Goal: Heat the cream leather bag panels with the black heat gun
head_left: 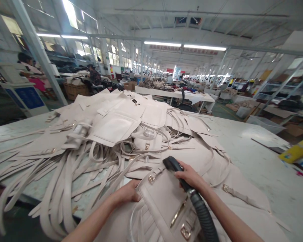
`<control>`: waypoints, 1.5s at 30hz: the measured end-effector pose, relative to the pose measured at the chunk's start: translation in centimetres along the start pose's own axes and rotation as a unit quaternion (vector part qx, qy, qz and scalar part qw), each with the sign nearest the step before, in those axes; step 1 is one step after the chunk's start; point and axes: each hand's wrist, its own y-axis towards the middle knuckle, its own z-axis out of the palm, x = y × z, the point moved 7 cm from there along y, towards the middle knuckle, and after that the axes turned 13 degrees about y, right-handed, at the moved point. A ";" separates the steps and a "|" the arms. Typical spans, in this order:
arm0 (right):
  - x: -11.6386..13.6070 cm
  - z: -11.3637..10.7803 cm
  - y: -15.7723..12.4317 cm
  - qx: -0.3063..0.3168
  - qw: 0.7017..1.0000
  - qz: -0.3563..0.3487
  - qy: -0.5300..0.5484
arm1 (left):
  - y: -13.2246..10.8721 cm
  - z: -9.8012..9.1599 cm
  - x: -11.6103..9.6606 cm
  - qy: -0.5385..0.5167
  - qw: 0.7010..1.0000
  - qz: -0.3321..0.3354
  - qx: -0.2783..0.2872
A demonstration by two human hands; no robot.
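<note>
In my right hand (189, 174) is a black hose nozzle (173, 164) with a ribbed hose (204, 215) trailing toward me. Its tip rests at or just over the top edge of a beige leather bag panel (164, 191); contact is unclear. My left hand (128, 195) grips that panel's left edge, some fingers hidden by the leather. The panel carries a gold buckle (151, 178) at its upper corner, a second buckle (185, 232) near the bottom and a gold metal strip (178, 213). Beneath and behind it lies a heap of similar beige pieces (116, 122).
Long beige straps (58, 198) hang over the front left edge of the pale table (244, 144). At the right lie a yellow object (296, 151) and a thin dark strip (265, 146). Beyond are a white table (174, 95), metal posts and people at work.
</note>
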 end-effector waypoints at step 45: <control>-2.1 11.5 -10.0 0.058 0.988 -0.079 -0.123 | -3.6 1.0 1.3 -0.275 0.960 0.014 -0.057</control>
